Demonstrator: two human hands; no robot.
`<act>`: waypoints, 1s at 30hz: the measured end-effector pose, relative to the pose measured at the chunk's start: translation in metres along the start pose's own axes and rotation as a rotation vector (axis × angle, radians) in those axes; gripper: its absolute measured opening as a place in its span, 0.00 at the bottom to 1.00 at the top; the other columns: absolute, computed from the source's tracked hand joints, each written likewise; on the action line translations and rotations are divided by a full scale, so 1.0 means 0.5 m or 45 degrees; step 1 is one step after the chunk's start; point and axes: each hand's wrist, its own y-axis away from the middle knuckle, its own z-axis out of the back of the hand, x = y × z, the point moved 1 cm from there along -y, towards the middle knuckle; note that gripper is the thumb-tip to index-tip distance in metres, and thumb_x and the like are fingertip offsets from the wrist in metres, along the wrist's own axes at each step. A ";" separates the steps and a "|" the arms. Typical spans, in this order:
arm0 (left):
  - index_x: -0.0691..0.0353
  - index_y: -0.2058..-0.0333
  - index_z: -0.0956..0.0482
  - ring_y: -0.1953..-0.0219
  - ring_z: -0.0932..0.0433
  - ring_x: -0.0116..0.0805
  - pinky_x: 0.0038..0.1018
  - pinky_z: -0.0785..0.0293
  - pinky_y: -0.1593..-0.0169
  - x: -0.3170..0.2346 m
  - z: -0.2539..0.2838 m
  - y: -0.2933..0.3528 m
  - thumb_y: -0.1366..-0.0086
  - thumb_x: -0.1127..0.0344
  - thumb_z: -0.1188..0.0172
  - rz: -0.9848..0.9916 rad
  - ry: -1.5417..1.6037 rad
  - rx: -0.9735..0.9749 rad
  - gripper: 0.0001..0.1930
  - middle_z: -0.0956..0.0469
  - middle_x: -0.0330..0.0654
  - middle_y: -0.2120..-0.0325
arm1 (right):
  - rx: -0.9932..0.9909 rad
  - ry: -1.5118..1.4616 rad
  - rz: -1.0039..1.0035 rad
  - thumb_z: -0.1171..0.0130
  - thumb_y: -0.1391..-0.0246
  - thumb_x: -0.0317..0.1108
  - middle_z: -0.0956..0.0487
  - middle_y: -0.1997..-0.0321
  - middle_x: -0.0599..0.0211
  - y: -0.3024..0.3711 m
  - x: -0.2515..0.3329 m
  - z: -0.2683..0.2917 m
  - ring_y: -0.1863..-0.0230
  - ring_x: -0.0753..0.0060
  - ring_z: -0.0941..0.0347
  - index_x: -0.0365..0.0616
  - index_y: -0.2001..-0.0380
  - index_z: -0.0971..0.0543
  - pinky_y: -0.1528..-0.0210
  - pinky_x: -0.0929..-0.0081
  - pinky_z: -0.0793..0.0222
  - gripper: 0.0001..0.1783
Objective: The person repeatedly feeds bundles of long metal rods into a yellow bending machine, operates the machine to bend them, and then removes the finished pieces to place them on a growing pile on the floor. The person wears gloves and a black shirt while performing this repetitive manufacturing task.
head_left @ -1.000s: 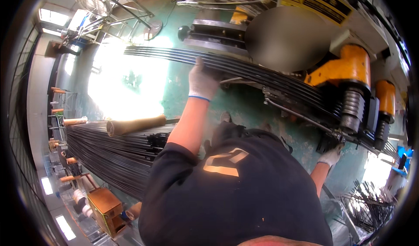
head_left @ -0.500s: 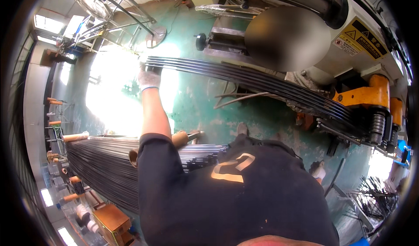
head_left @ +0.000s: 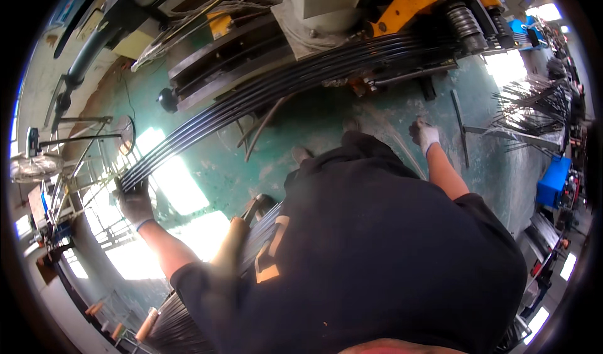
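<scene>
Several long dark metal rods [head_left: 232, 106] lie side by side and run in a curve from the left up to the machine at the upper right. My left hand [head_left: 135, 204], in a light glove with dark fingers, is closed around their left ends. On the machine, the rods pass beneath a yellow arm [head_left: 411, 5] beside a thick coil spring [head_left: 466, 30]. My right hand [head_left: 426, 134], gloved too, hangs apart from the rods over the floor. Its fingers are loosely bent and apart, with nothing seen in them.
A rack of more dark rods [head_left: 179, 322] stands by my left side, partly hidden by my sleeve. At the right, a stand holds a heap of thin dark pieces [head_left: 531, 112], with a blue box [head_left: 554, 181] near it. A fan [head_left: 38, 165] stands far left.
My view has turned toward the right, so the machine sits higher in it. My right hand and forearm have come further into view. The left hand still grips the rod ends.
</scene>
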 end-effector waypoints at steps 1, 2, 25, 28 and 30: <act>0.54 0.39 0.23 0.36 0.28 0.60 0.62 0.38 0.30 0.027 0.011 0.001 0.24 0.41 0.55 -0.013 0.015 -0.204 0.28 0.24 0.54 0.39 | 0.093 0.056 0.129 0.41 0.33 0.45 0.19 0.66 0.64 -0.052 -0.012 0.053 0.68 0.64 0.25 0.44 0.64 0.22 0.69 0.67 0.31 0.15; 0.57 0.39 0.24 0.35 0.30 0.61 0.61 0.40 0.28 -0.027 0.097 0.010 0.24 0.40 0.57 -0.009 0.110 0.187 0.30 0.26 0.57 0.38 | 0.071 0.083 0.109 0.41 0.33 0.46 0.20 0.68 0.65 -0.055 0.009 -0.027 0.71 0.67 0.26 0.44 0.66 0.22 0.71 0.69 0.33 0.16; 0.58 0.36 0.30 0.34 0.32 0.51 0.48 0.36 0.30 0.909 -0.703 0.305 0.22 0.54 0.56 0.604 -0.090 -0.406 0.23 0.27 0.47 0.37 | 0.124 1.359 0.455 0.43 0.40 0.38 0.15 0.50 0.56 -0.464 0.229 0.192 0.50 0.50 0.20 0.45 0.46 0.21 0.49 0.61 0.27 0.20; 0.64 0.40 0.29 0.37 0.28 0.54 0.50 0.29 0.34 0.898 -0.726 0.303 0.22 0.60 0.58 0.573 -0.162 -0.384 0.21 0.26 0.53 0.40 | 0.327 1.065 0.488 0.43 0.37 0.43 0.14 0.60 0.58 -0.413 0.258 0.162 0.60 0.57 0.18 0.40 0.54 0.17 0.55 0.64 0.26 0.18; 0.68 0.42 0.29 0.38 0.27 0.55 0.51 0.27 0.36 0.896 -0.735 0.300 0.23 0.62 0.59 0.613 -0.151 -0.419 0.19 0.26 0.56 0.40 | 0.255 0.965 0.465 0.43 0.36 0.45 0.14 0.65 0.59 -0.395 0.247 0.172 0.65 0.62 0.19 0.37 0.58 0.16 0.58 0.65 0.26 0.20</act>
